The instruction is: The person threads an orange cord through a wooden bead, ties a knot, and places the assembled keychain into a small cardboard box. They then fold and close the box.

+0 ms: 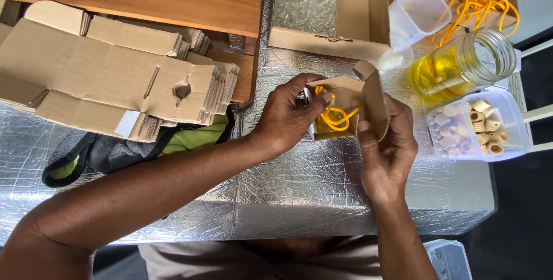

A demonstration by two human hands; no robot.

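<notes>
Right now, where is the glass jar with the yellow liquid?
In the head view, the glass jar lies on its side at the upper right of the silver table, just above the clear tub of small spools and right of the small cardboard box.

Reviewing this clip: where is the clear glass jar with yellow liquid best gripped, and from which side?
Grip the glass jar around its mid-body from above: it lies on its side, mouth towards the right, with the plastic tub of spools close on the near side, so a wrap across the round body seems steadiest.

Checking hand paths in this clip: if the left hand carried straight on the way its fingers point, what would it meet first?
The left hand points right, fingertips already at the small cardboard box with its yellow cord. Beyond that, probably the right hand.
</notes>
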